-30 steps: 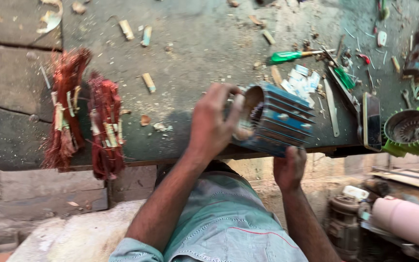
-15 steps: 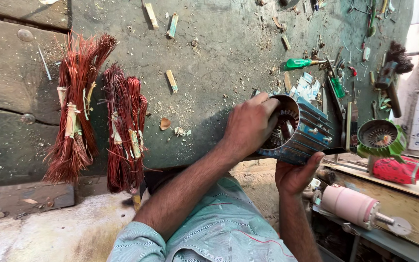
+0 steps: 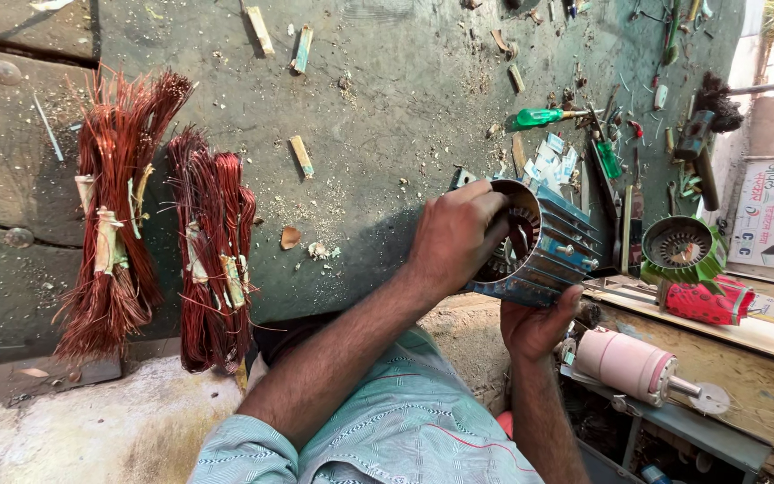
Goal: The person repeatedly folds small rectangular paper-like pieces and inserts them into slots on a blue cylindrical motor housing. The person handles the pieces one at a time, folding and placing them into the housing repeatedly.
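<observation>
Left hand [image 3: 454,237] grips the rim of the ribbed blue motor shell [image 3: 544,244], fingers curled into its open end. Right hand [image 3: 537,323] cups it from below at the tabletop [image 3: 387,116] edge. 2 copper wire bundles [image 3: 163,242] lie well apart to the left.

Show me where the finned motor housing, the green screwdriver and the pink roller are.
finned motor housing [image 3: 559,244], head view, on its blue outer fins.
green screwdriver [image 3: 539,117], head view, on its green handle.
pink roller [image 3: 622,363], head view, on the middle of its pink barrel.
</observation>
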